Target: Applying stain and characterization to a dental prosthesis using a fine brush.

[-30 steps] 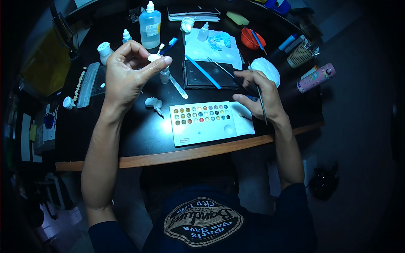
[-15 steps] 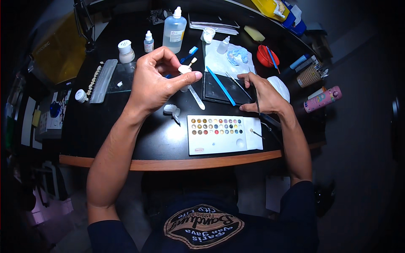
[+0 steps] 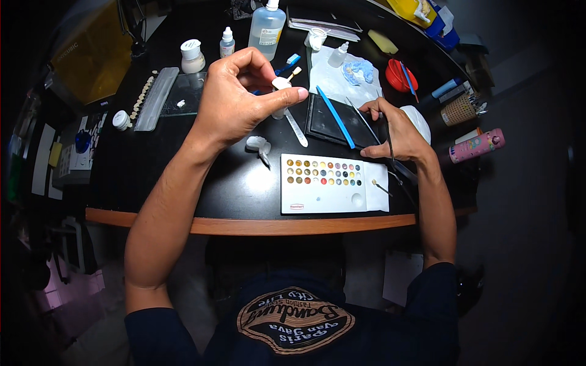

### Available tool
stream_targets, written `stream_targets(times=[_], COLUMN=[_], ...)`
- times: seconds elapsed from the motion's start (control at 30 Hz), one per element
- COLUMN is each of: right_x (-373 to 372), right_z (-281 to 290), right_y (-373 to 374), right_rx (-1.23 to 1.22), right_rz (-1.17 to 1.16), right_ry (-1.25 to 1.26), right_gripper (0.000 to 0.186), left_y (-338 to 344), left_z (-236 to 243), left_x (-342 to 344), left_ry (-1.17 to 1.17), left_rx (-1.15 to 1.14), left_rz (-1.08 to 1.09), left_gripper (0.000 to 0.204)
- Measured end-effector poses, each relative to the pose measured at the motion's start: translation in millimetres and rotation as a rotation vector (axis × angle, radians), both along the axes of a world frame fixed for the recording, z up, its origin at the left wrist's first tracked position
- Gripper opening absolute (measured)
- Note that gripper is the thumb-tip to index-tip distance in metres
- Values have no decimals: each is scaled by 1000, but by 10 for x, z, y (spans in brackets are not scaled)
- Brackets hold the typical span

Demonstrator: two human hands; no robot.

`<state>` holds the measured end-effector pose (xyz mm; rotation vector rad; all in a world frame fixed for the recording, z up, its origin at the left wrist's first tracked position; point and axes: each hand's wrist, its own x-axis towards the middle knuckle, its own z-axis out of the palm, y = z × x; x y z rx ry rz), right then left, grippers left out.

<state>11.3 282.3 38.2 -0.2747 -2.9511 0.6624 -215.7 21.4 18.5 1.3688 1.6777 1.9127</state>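
Observation:
Between thumb and forefinger, my left hand (image 3: 238,97) pinches a small white piece (image 3: 281,83); a cream, tooth-like tab (image 3: 295,73) sticks up beside it. Below that hand lies a white, flat-handled spatula (image 3: 297,129). My right hand (image 3: 397,134) is over the edge of a black tray (image 3: 326,122), thumb and forefinger apart. A slim tool (image 3: 365,124) passes between those fingertips, and whether they touch it is unclear. A thin dark stick (image 3: 390,143) crosses in front of the palm. On the tray rests a blue stick (image 3: 335,116).
Near the table's wooden edge (image 3: 256,225) lies a white palette (image 3: 326,198) with rows of coloured wells. Farther back stand a large clear bottle (image 3: 267,33), a dropper bottle (image 3: 227,44) and a white-lidded jar (image 3: 193,58). A pink bottle (image 3: 476,145) is at right.
The whole view has shifted, so the table and its things appear farther right and higher. My left hand keeps its pinch on the white piece; my right fingers stay apart over the tray edge.

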Motion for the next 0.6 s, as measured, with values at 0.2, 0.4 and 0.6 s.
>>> stream_targets(times=[0.2, 0.4, 0.6], right_x=[51, 197, 339], right_z=[141, 171, 118], right_y=[-101, -323, -653], right_rx=[17, -2, -98], right_rz=[8, 70, 127], right_ry=[-30, -6, 10], right_gripper=[68, 73, 72], left_y=[-2, -3, 0], left_z=[-21, -16, -10], left_x=[-19, -5, 27], left_ry=[20, 39, 30], left_rx=[-19, -4, -9], left_rz=[-3, -16, -25], left_gripper=[30, 29, 29])
